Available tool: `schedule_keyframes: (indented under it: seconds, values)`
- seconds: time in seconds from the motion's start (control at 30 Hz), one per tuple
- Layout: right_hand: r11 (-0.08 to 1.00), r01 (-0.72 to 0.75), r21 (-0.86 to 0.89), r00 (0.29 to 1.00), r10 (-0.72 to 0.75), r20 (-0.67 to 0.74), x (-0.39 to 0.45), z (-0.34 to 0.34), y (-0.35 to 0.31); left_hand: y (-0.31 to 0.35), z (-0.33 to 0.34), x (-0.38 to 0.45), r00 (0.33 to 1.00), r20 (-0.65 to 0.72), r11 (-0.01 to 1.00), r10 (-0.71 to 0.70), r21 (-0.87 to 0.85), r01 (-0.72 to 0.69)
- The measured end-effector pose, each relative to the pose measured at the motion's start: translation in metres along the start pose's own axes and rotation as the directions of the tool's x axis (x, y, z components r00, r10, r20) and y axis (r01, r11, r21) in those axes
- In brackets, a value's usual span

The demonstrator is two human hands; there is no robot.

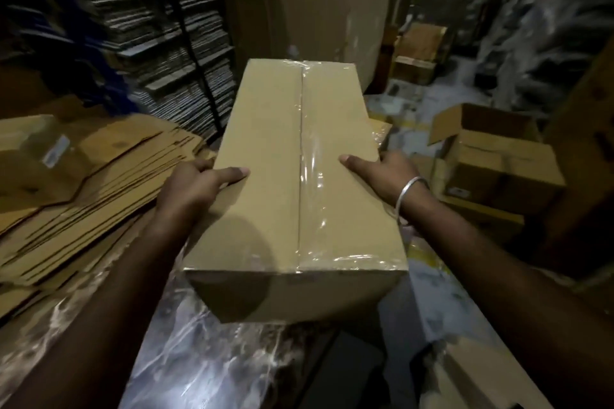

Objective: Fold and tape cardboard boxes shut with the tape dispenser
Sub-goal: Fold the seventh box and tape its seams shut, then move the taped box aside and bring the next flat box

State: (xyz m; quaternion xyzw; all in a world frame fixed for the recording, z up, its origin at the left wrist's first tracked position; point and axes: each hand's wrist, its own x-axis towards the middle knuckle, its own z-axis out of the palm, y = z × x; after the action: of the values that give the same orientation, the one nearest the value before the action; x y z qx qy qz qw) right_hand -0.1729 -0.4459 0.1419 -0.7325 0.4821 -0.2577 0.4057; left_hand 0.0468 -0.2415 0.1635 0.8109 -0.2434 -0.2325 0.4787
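A long cardboard box [292, 176] is lying in the middle of the view, its two top flaps closed and meeting along a centre seam. Clear tape [310, 173] is running the length of that seam and shining where the light catches it. What is inside the box is hidden. Both hands are holding it by its long sides. The left hand [191, 188] is gripping the left edge, thumb lying flat on top and fingers curled down the side. The right hand [385, 176] is gripping the right edge the same way, and a silver bangle [410, 191] is circling its wrist.

The box is sitting over a bench [206, 359] wrapped in wrinkled, glossy plastic film. To the left, a stack of flattened boxes [76, 189] is lying fanned out. To the right, on the floor, one open box [498, 156] is standing with its flaps up; its contents cannot be made out.

Behind, in a dim storeroom, shelves [159, 26] are holding tight piles of flat cardboard, and a tall brown carton [315, 26] is standing beyond the box.
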Motion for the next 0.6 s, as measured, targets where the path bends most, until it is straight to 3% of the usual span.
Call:
schedule_keyframes:
  seconds: [0.3,0.6]
  values:
    - [0.989,-0.147,-0.022,0.969,0.14,-0.203,0.104,-0.148,0.064,0.124,0.172,0.078,0.981,0.166,0.995,0.098,-0.013,-0.097]
    - [0.972,-0.178,0.153,0.935,0.215,-0.281,0.238,-0.27,0.119,0.242,0.332,0.159,0.955,0.253,0.986,0.157,0.013,-0.166]
